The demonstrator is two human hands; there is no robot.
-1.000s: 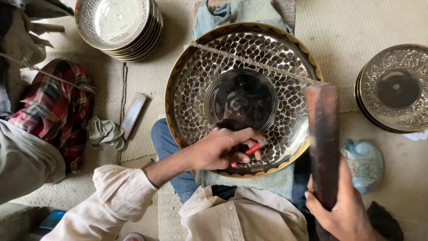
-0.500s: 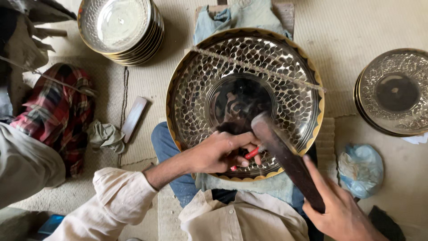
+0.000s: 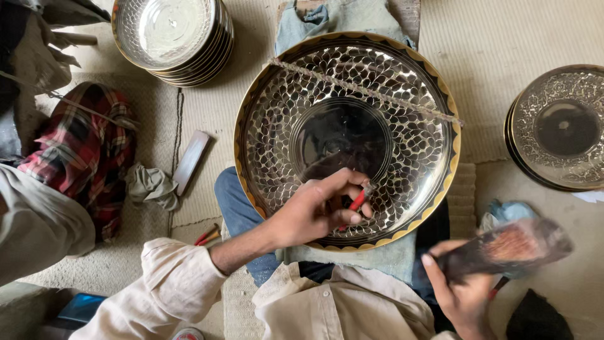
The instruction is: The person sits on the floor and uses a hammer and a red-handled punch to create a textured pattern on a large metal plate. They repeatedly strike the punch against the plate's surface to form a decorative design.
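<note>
Resting on the person's lap, a large round engraved brass tray with scale pattern is lying under the left hand, whose fingers are pinching a thin red-handled chisel against its lower face. Right hand, raised beside it, is clenching a dark wooden mallet, blurred.

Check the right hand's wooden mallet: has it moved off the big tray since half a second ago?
Yes. The right hand has swung the wooden mallet right and down, off the engraved tray.
</note>
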